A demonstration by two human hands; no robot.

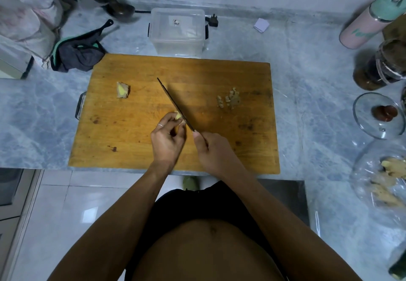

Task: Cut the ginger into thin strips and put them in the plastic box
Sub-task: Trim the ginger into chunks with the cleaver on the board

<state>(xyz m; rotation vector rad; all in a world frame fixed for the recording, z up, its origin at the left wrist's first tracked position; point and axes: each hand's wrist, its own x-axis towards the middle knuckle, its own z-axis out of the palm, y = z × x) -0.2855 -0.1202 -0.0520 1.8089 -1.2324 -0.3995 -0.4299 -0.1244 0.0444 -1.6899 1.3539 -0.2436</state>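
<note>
On the wooden cutting board (131, 144) my left hand (168, 138) pinches a small yellow ginger piece (178, 115) with curled fingers. My right hand (212, 149) grips the handle of a knife (173, 103), whose blade lies against the right side of that piece and points up-left. Another ginger chunk (123, 90) sits on the board's left part. A small heap of ginger peelings or bits (229, 100) lies on the right part. The clear plastic box (178, 31) stands open just behind the board.
A dark cloth (77, 52) lies at the board's back left corner. At the right stand jars (382, 65), a glass lid (380, 116), a pink bottle (364, 26) and a glass bowl holding ginger (386, 177). The counter's front edge runs just below the board.
</note>
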